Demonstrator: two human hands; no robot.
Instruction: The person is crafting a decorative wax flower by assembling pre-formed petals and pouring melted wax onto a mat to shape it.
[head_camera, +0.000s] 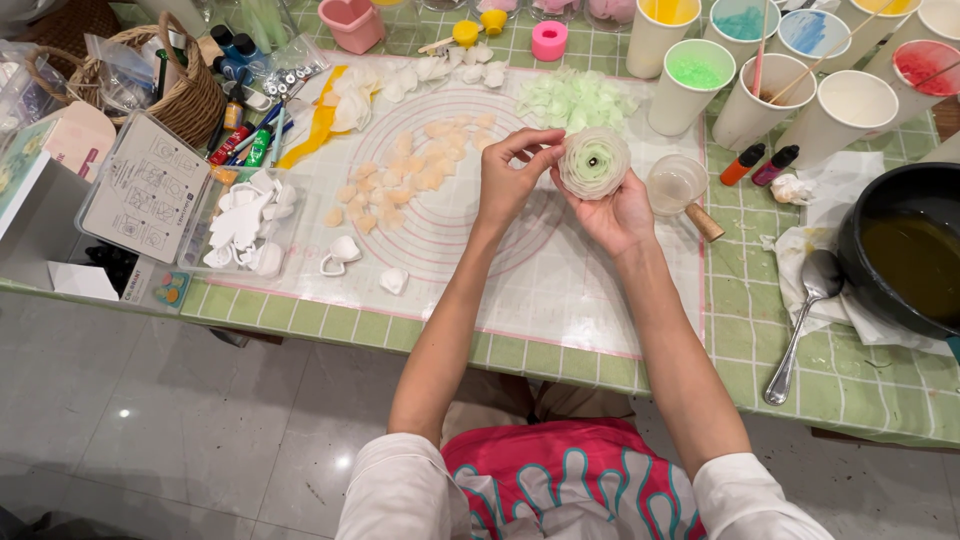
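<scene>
A pale green layered flower (594, 163) is held above the translucent mat (560, 290) on the worktop (850, 385), cupped from below by the right hand (617, 210), whose fingers are curled round its base. The left hand (508, 178) has its fingers pinched on the flower's outer edge. The petal is best pressed lightly, with the flower supported underneath so the layers are not crushed. Loose green petals (575, 98) lie just beyond.

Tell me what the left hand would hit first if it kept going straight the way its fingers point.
The left hand points its fingertips right, toward the pale green layered flower cupped in the right hand. Its thumb and forefinger are already at the flower's edge, so the flower comes first.
</scene>
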